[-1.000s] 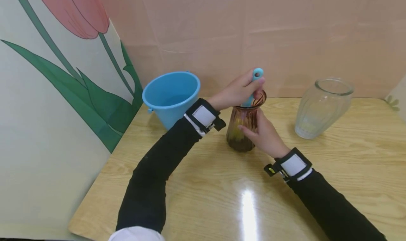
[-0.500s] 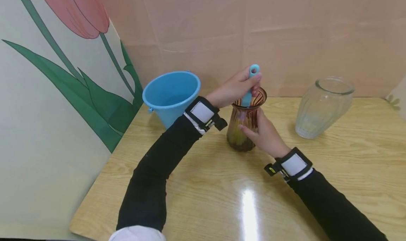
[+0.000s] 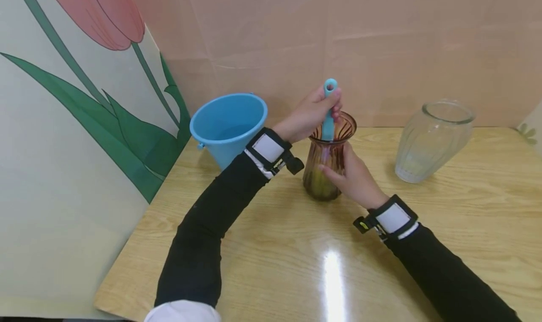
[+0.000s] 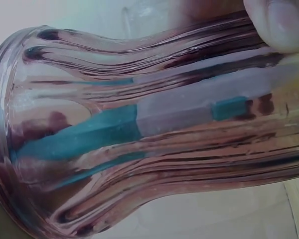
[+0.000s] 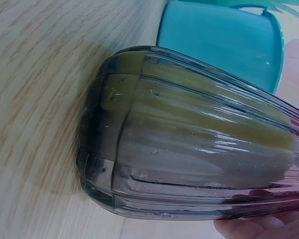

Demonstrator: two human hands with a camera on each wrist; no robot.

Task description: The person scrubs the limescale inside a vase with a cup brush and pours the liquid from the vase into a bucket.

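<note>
The left hand [image 3: 311, 115] grips a teal brush handle [image 3: 328, 110], its head blurred inside the amber ribbed vase [image 3: 323, 171]; the right hand [image 3: 353, 181] clasps the vase near the table's [image 3: 271, 246] back edge.

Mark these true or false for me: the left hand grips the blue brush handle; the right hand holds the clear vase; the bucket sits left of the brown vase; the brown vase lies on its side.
1. The left hand grips the blue brush handle. True.
2. The right hand holds the clear vase. False: it holds the brown vase; the clear vase stands apart, untouched.
3. The blue bucket sits left of the brown vase. True.
4. The brown vase lies on its side. False: it stands upright on the table, with the brush inside it.
</note>
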